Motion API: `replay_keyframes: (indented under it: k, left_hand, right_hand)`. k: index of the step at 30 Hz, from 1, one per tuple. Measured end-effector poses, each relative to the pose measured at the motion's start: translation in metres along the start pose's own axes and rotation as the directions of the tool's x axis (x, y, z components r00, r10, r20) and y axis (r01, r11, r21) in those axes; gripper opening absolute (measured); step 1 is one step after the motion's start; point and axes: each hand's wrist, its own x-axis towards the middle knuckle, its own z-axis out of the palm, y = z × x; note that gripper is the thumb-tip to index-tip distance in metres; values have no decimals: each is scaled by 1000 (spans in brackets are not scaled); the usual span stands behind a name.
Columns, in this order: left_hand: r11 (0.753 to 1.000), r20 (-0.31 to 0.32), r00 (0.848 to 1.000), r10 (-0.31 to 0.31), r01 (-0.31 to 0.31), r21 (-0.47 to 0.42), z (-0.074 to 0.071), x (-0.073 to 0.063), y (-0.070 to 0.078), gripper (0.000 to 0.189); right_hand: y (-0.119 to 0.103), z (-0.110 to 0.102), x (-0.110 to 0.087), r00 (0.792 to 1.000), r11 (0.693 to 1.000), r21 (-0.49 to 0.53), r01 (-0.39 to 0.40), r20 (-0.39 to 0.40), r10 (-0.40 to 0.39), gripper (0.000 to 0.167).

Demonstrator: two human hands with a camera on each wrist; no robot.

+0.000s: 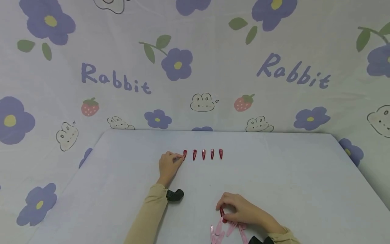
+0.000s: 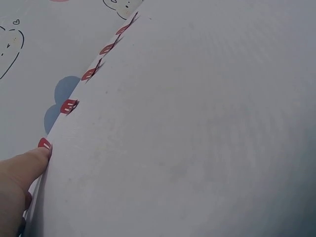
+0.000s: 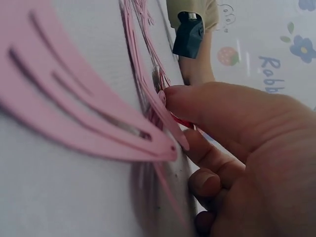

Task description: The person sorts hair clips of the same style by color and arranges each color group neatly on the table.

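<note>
Nearest to the person lie the pink clips (image 1: 212, 232), a loose group in which some overlap, on the tabletop (image 1: 289, 179). At their far side is the right hand (image 1: 242, 209), with a red clip (image 1: 222, 212) held narrowly between thumb and forefinger. The end of this clip is very close to the pink ones; I cannot tell if it touches them. In my opinion it should be lifted straight up first, with a light pinch, so that no pink piece is dragged together with it.

Farther away, the left hand (image 1: 169, 166) has its thumb and forefinger closed at the near end of the leftmost clip (image 1: 185, 153). Beside it, to the right, four other red clips (image 1: 203, 154) lie apart in a row, their long sides almost parallel. Here, I believe, a small turn of the fingertips is enough: the leftmost clip leans slightly, and a gentle release would avoid spoiling its angle. Behind everything hangs the printed cloth (image 1: 122, 105).
</note>
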Motion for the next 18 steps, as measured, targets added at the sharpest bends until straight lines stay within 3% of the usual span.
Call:
replay_keyframes:
  k: [4, 7, 11, 15, 18]
  left_hand:
    - [1000, -10, 1000, 19, -19, -4, 0, -1, 0, 15]
    - [1000, -12, 1000, 24, -24, -1, -1, -1, 1, 15]
    - [1000, -5, 1000, 8, -8, 6, -1, 0, 0, 15]
    - [1000, 0, 1000, 7, -7, 2, -1, 0, 0, 16]
    - [1000, -5, 1000, 17, -17, 0, -1, -1, 1, 16]
  right_hand:
    - [-1, 1, -1, 995, 996, 26, -90, -28, 91, 16]
    - [0, -1, -2, 992, 992, 51, -115, -48, 117, 15]
    - [1, -2, -3, 991, 990, 90, -109, -71, 115, 12]
    - [2, -1, -2, 992, 996, 33, -80, -96, 83, 5]
    - [0, -1, 0, 982, 995, -7, -101, -160, 99, 8]
